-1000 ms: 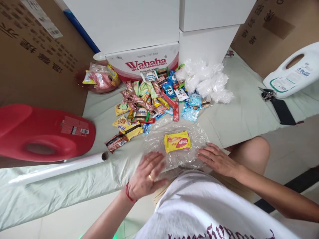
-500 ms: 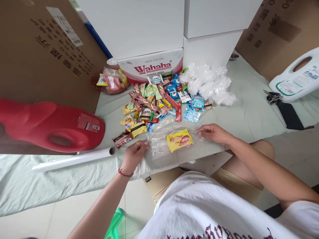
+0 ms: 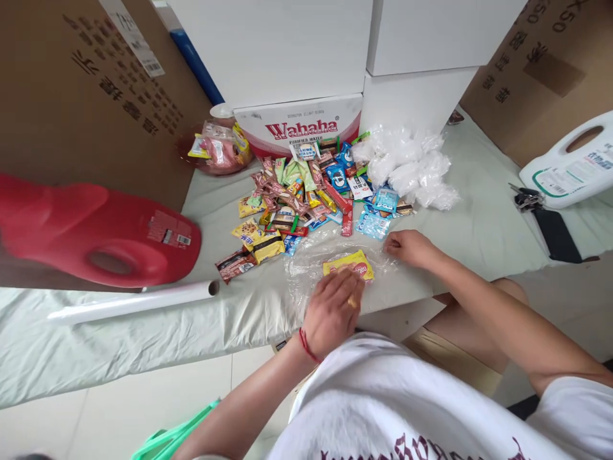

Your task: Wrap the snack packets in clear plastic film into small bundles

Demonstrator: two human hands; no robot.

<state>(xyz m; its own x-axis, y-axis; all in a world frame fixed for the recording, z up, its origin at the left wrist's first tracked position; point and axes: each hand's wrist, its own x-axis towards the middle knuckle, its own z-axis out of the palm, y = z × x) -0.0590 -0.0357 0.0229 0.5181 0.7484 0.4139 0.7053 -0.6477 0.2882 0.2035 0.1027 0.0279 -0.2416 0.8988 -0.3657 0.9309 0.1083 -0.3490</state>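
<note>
A sheet of clear plastic film [image 3: 301,268] lies crinkled near the table's front edge. On it rests a yellow and red snack packet [image 3: 340,260], printed side up. My left hand [image 3: 332,310], with a red cord at the wrist, reaches over the packet's near edge, fingers stretched out and palm down; its fingertips hide part of the packet. At the film's right edge, my right hand [image 3: 409,248] has thumb and fingers pinched on the film. Just behind lies a heap of small wrapped snacks [image 3: 297,191].
White crumpled plastic bundles [image 3: 407,163] sit right of the snacks. A white roll [image 3: 138,301] and a red jug [image 3: 119,243] are at left. A white jug [image 3: 569,163], keys [image 3: 527,198] and a black phone-like object [image 3: 558,236] lie at right. Boxes [image 3: 297,121] stand behind.
My left hand has left the film's left edge and moved right, onto the packet's near side. The film's left side now lies loose. My right hand stays at the right edge.
</note>
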